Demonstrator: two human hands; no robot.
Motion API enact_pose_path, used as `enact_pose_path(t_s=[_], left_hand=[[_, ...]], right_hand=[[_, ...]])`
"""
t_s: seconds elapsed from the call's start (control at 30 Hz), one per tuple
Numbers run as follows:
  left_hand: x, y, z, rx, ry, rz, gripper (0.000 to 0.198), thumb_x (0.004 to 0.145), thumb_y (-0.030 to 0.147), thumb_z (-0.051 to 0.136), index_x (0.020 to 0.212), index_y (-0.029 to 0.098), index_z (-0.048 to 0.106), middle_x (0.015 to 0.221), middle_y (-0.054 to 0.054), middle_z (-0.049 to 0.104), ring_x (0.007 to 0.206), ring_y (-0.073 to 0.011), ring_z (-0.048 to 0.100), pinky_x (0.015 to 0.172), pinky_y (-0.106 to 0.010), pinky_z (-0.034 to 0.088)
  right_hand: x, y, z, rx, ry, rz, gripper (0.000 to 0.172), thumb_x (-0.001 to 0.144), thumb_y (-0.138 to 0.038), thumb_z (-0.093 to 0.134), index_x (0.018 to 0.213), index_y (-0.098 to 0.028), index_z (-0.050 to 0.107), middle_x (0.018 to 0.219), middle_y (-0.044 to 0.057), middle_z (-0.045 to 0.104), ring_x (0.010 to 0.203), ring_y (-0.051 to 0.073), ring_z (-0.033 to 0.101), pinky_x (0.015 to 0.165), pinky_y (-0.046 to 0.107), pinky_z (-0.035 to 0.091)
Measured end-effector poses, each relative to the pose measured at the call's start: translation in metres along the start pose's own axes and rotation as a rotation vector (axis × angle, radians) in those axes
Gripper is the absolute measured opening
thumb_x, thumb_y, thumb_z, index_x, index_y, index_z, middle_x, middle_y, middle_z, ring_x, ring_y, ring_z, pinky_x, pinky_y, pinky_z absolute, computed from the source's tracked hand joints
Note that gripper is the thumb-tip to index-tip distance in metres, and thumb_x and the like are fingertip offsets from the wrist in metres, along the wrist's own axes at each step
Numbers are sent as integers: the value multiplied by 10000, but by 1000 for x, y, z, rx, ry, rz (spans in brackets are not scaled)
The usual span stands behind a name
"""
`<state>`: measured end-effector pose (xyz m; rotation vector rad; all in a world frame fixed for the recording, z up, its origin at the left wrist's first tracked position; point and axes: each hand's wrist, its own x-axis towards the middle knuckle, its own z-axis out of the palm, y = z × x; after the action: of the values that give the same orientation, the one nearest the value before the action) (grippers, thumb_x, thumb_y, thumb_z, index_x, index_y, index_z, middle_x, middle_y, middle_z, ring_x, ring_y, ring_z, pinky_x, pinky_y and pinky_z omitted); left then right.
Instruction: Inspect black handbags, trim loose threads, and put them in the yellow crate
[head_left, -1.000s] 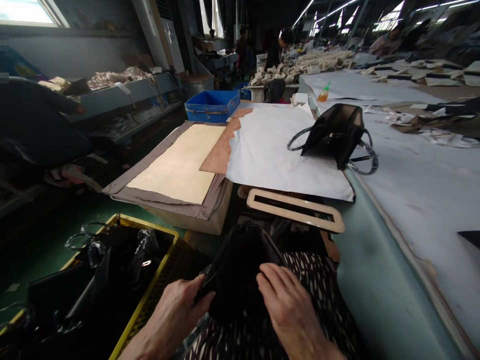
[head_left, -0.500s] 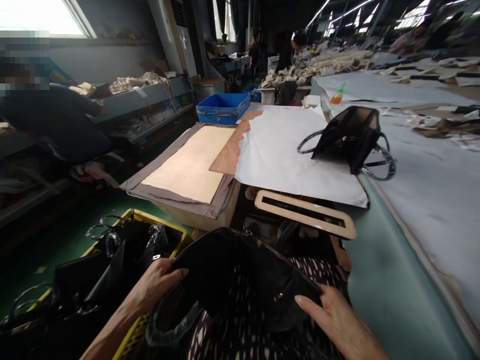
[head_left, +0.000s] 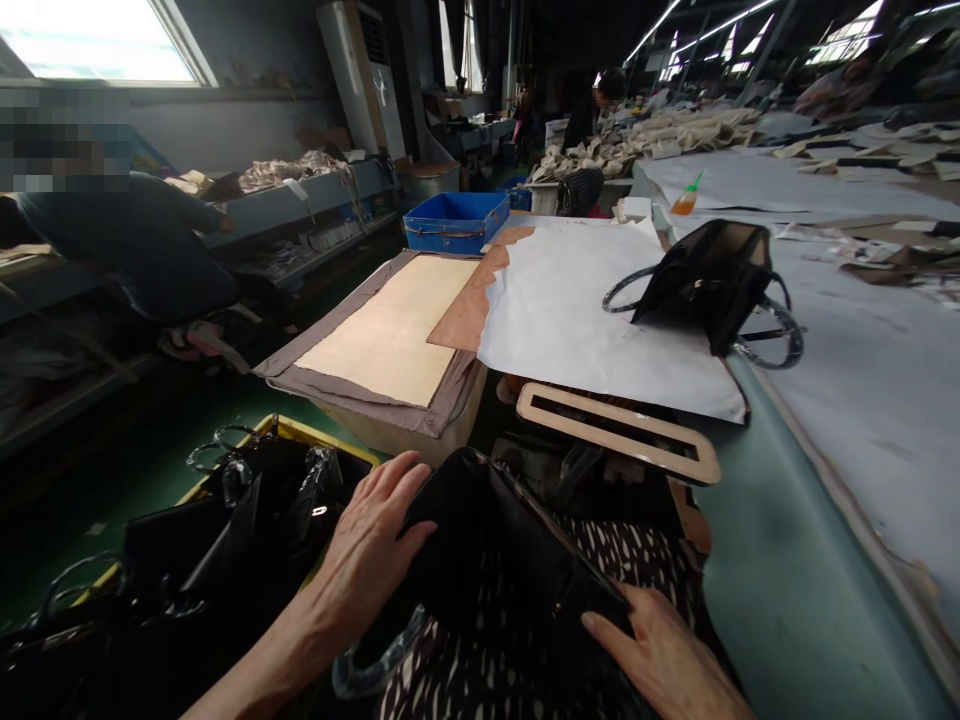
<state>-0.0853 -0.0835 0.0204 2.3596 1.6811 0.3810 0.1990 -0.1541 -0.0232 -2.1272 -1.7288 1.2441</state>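
Sitting right in the person's lap is a black bag (head_left: 517, 560), resting on dark cloth with pale flecks (head_left: 630, 545). The right hand (head_left: 652, 640) has it clamped by the near right edge, thumb on the side facing the camera and the other fingers tucked behind, just by a tiny shiny fitting (head_left: 556, 607). The left hand (head_left: 375, 540) is over at the bag's left edge, fingers (head_left: 394, 470) stretched out with the thumb well apart from them; can't tell how firmly it's touching. Below that hand there's a handle (head_left: 382, 660) in clear plastic wrap.

Over to the left, a yellow crate (head_left: 322, 437) is stuffed with more black bags (head_left: 225, 530). Up front, a second black bag (head_left: 709, 285) is tipped over at the right side of a white sheet (head_left: 562, 310), its wrapped loops poking out both ways. Near side of that sheet, a pale slotted board (head_left: 706, 462) juts out beside the green edge of the right-hand tabletop (head_left: 862, 400). Further back there's a blue bin (head_left: 457, 238) and a squeeze bottle (head_left: 685, 203) with a green tip. Another person (head_left: 135, 240) is bent over the left-hand bench.
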Motion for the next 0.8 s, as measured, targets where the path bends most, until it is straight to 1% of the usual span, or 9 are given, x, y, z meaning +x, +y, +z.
enact_pose_path(t_s=[0.07, 0.13, 0.2, 0.23, 0.33, 0.43, 0.53, 0.7, 0.8], left_hand=[[21, 10, 2, -67, -51, 214, 291, 776, 209, 534, 1063, 245, 560, 1323, -43, 394, 1216, -237, 335, 1005, -399, 320], [47, 15, 9, -146, -117, 390, 272, 752, 178, 572, 1014, 245, 594, 1344, -40, 366, 1253, -239, 279, 1032, -392, 289], [72, 15, 20, -220, -189, 478, 297, 721, 148, 604, 1006, 229, 603, 1351, -54, 354, 1259, -246, 269, 1036, -391, 283], [83, 13, 25, -255, -231, 499, 281, 710, 137, 611, 980, 215, 611, 1339, -63, 367, 1244, -246, 297, 1027, -385, 295], [105, 3, 41, -343, -373, 509, 191, 698, 130, 621, 882, 180, 623, 1270, -71, 436, 1158, -232, 410, 984, -349, 341], [113, -4, 51, -428, -436, 499, 179, 699, 130, 619, 875, 163, 610, 1201, -68, 485, 1057, -202, 494, 937, -303, 372], [112, -7, 55, -493, -420, 493, 192, 691, 158, 640, 879, 157, 600, 1161, -62, 506, 991, -180, 527, 904, -276, 386], [110, -10, 59, -524, -378, 464, 175, 672, 183, 665, 832, 148, 601, 1149, -68, 519, 970, -178, 537, 874, -271, 401], [110, -12, 60, -534, -362, 460, 139, 687, 185, 651, 809, 134, 608, 1142, -83, 528, 976, -180, 538, 873, -272, 404]], right_hand=[[0, -2, -1, 34, -12, 10, 318, 744, -368, 459, 929, -191, 647, 685, 18, 676, 634, 193, 608, 565, 229, 412], [-1, -4, -4, 63, -11, 19, 329, 741, -359, 467, 971, -198, 638, 783, 20, 691, 715, 200, 620, 624, 230, 425], [-1, -6, -6, 55, -9, 28, 338, 736, -356, 473, 988, -197, 633, 838, 27, 690, 772, 209, 619, 660, 238, 429], [-2, -6, -8, 48, -14, 30, 340, 736, -354, 472, 989, -192, 632, 846, 31, 689, 784, 212, 618, 667, 242, 431], [-1, -5, -10, 57, -31, 13, 333, 739, -342, 467, 984, -185, 629, 836, 35, 690, 786, 207, 617, 680, 240, 434], [2, 4, -10, 105, -23, 1, 354, 734, -349, 481, 1025, -195, 613, 876, 29, 689, 815, 205, 616, 712, 236, 438], [7, 15, -9, 102, -32, -6, 388, 735, -377, 487, 1047, -182, 610, 902, 40, 691, 842, 219, 615, 719, 239, 445], [14, 28, -7, 118, -65, -1, 413, 751, -400, 480, 1086, -184, 589, 926, 37, 694, 853, 212, 621, 707, 220, 456], [15, 30, -6, 96, -36, -16, 367, 759, -415, 485, 1004, -178, 621, 849, 37, 702, 792, 207, 629, 698, 219, 455]])
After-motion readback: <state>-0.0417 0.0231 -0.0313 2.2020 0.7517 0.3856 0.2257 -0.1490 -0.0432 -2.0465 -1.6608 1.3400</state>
